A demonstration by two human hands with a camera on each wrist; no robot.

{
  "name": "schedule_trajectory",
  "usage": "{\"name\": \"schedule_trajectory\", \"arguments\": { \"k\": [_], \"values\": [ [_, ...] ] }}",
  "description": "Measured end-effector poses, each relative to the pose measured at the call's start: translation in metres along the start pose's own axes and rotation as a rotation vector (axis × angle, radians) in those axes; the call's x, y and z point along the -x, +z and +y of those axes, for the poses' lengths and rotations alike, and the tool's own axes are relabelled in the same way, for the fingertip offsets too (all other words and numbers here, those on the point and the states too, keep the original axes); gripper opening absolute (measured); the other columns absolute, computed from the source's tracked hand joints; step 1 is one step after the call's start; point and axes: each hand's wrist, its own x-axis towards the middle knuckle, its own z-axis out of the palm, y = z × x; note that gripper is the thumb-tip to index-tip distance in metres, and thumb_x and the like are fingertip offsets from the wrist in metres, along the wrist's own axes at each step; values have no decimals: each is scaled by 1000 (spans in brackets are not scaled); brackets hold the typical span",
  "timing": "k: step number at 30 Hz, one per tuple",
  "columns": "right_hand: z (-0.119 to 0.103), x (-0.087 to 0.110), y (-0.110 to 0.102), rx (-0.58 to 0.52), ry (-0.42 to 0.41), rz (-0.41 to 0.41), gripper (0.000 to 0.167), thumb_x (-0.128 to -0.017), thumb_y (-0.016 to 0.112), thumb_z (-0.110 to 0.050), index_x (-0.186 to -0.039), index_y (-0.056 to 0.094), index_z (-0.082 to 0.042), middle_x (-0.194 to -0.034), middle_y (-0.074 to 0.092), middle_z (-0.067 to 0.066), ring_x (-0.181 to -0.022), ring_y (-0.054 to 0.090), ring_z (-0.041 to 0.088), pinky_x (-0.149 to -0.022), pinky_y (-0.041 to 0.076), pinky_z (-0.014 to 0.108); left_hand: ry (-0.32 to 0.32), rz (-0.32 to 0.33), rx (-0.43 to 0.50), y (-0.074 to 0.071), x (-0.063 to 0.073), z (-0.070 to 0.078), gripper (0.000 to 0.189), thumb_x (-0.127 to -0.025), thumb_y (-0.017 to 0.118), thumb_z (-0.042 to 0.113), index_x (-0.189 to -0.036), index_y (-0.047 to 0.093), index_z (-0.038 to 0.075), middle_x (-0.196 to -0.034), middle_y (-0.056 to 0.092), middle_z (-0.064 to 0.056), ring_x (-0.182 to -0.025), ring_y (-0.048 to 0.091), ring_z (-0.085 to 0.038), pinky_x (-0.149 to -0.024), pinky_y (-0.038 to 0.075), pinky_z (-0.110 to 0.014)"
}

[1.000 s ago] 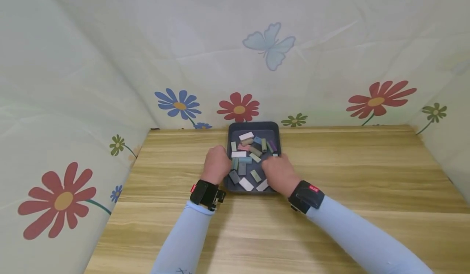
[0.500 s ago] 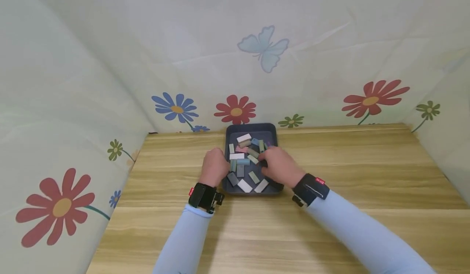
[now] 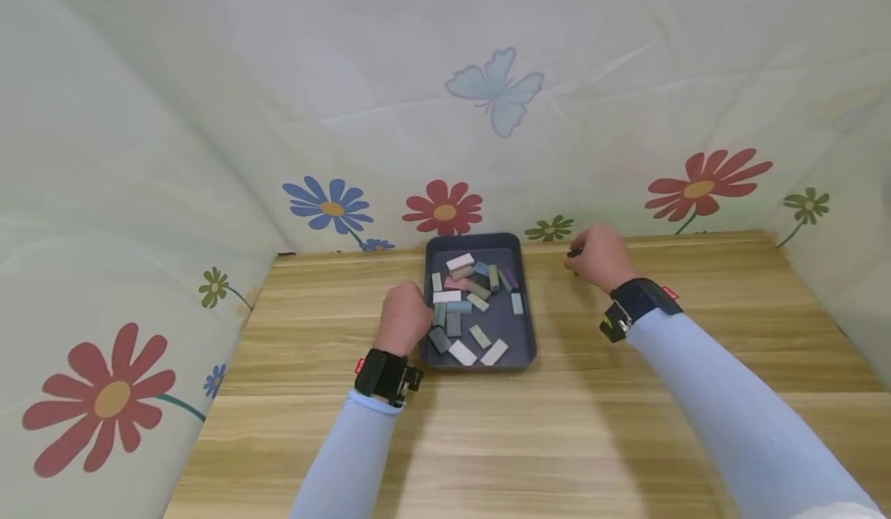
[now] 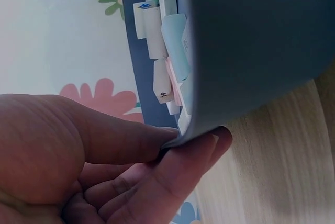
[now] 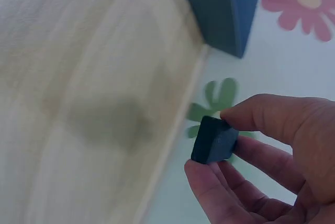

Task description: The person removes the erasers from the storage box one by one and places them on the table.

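hands (image 3: 406,318) (image 3: 602,258) pinch tray rim (image 3: 480,367), partly hidden dark block (image 5: 213,140)

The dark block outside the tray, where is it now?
The right hand pinches the dark block; in the head view, it is right of the tray, near a printed green flower.

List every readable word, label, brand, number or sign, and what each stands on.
None can be read.
Left red tag, on a wristband: too small.
Right red tag, on the other wristband: too small.
White block: blue mark, unreadable.
Beige block: dark mark, unreadable.
Pale blue block: tiny marks, unreadable.
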Motion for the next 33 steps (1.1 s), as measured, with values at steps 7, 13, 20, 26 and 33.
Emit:
{"name": "schedule_trajectory", "arguments": {
  "k": [7,13,20,26,33],
  "values": [
    [13,-10,17,11,66,-52,29,-77,70,-19,-97,70,2,-99,69,21,-91,63,35,-79,49,47,10,-12,23,1,-3,-3,29,-73,57,2,-48,47,13,-46,39,2,-44,45,-15,-40,34,-27],
    [12,-21,32,34,62,-28,25,-77,70,-18,-92,71,2,-94,70,19,-89,62,34,-78,47,47,-20,-30,56,1,-3,-5,31,-74,56,0,-46,50,13,-44,34,4,-40,41,-14,-38,29,-27],
    [14,-29,42,48,86,-29,25,-75,71,-18,-91,70,1,-93,70,19,-85,62,33,-73,47,44,-34,-36,48,-1,-2,-4,30,-75,56,0,-48,53,11,-45,35,3,-41,43,-14,-38,31,-27],
    [19,-30,44,48,106,-53,27,-77,69,-18,-94,70,2,-97,68,21,-89,61,35,-76,47,46,-26,-15,37,0,-1,-4,30,-74,56,0,-47,51,12,-44,36,3,-41,42,-14,-38,30,-27],
    [17,-28,44,64,92,-51,26,-77,69,-19,-92,70,2,-94,69,20,-88,61,35,-76,47,46,-9,5,41,2,-1,-5,32,-72,54,-1,-45,47,13,-43,32,4,-39,37,-12,-37,27,-26]
  ]
}}
